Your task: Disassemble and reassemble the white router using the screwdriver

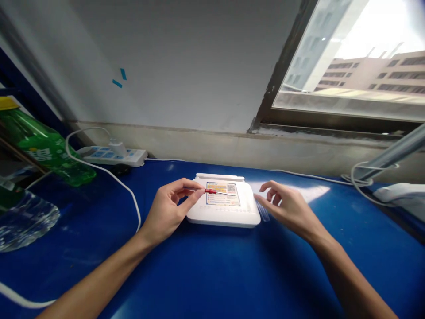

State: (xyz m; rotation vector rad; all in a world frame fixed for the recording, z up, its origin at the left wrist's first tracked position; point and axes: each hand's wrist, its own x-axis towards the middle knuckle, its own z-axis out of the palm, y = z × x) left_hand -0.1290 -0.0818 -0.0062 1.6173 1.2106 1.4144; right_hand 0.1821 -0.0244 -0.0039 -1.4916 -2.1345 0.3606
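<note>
My left hand [169, 206] pinches a small screwdriver with a red collar [210, 191] between thumb and fingers. Its thin metal shaft points right, above a white router-like box [224, 218]. That box lies flat on the blue table and carries a printed label [223, 200] with a QR code. Just off the box's right side is my right hand [288, 206], fingers loosely bent and thumb apart, with nothing seen in its grasp. Under its fingertips lies a clear plastic piece [264, 212], partly covered by the hand; whether they touch I cannot tell.
A white power strip [133, 157] with a plugged-in charger [117, 148] stands against the wall. Its white cable [128, 188] loops over the table's left side. Green bottle [49, 148] and clear bottle [26, 219] are at left. A grey pole [392, 150] and coiled cable stand at right.
</note>
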